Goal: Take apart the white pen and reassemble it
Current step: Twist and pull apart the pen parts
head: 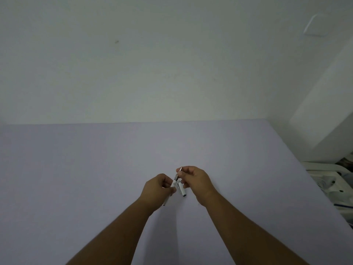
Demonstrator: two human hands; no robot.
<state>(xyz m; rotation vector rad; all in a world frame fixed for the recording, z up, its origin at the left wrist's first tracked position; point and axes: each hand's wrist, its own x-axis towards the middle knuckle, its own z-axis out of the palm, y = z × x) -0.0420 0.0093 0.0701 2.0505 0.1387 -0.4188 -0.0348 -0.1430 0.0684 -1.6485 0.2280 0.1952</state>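
Over the lavender counter, at 6 o'clock: left hand pinches white pen barrel; right hand, its grip narrow, pinches the metal tip. White cap lies just beside. Light, stiff, slick plastic; hold mid-barrel, near the joint.

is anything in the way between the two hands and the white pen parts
Nothing visible is. The left hand already grips the white pen barrel, and the right hand pinches the slim metal-tipped piece at its upper end. A separate white piece sits just under the right hand, over the lilac surface.
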